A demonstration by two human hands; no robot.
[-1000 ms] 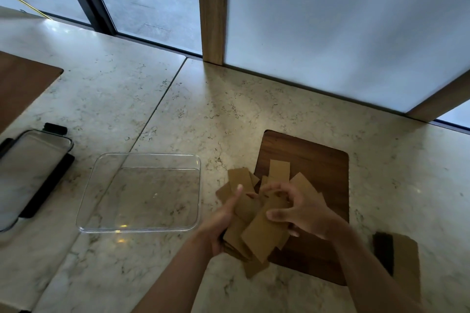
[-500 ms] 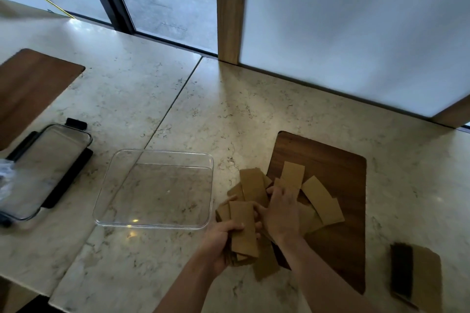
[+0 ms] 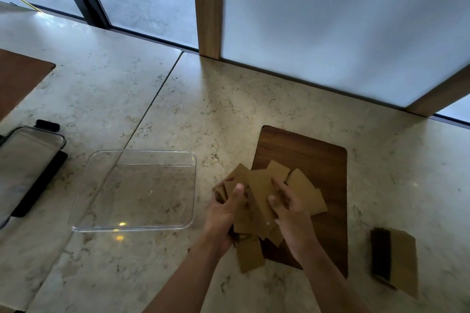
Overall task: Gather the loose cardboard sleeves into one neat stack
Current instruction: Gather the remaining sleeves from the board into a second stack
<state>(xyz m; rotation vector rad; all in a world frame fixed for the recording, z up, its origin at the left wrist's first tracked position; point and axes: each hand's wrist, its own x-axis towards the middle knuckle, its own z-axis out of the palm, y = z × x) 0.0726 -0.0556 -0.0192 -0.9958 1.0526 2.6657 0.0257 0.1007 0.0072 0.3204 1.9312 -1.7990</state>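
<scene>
- Both hands now close on the same bundle of cardboard sleeves (image 3: 256, 198) from opposite sides; half a second ago the right hand lay flat on top of the pile, and a second ago it was curled above it.
- The left hand (image 3: 223, 213) is cupped round the bundle's left edge, thumb laid across the top sleeve and fingers hidden beneath, so it holds the sleeves that overhang the counter (image 3: 178, 99).
- The right hand (image 3: 290, 208) is half closed, fingers spread over the upper sleeves and thumb pressing in from the near side; it grips the right part of the pile.
- The sleeves straddle the left edge of the dark wooden board (image 3: 318, 160), partly over the board and partly over the counter.
- They have drawn closer together than before, but they are still fanned: corners jut out at the far side, one sleeve (image 3: 309, 193) splays out to the right past the right hand, and another (image 3: 250, 254) hangs toward the near edge.
- I judge the gathering well under way and the squaring-up still to do; the stragglers need tucking in and the edges tapping level.
- The clear plastic tray (image 3: 142, 155) to the left is empty and untouched.
- A further brown sleeve-like piece (image 3: 403, 262) lies well apart at the right; it may also need collecting.
</scene>
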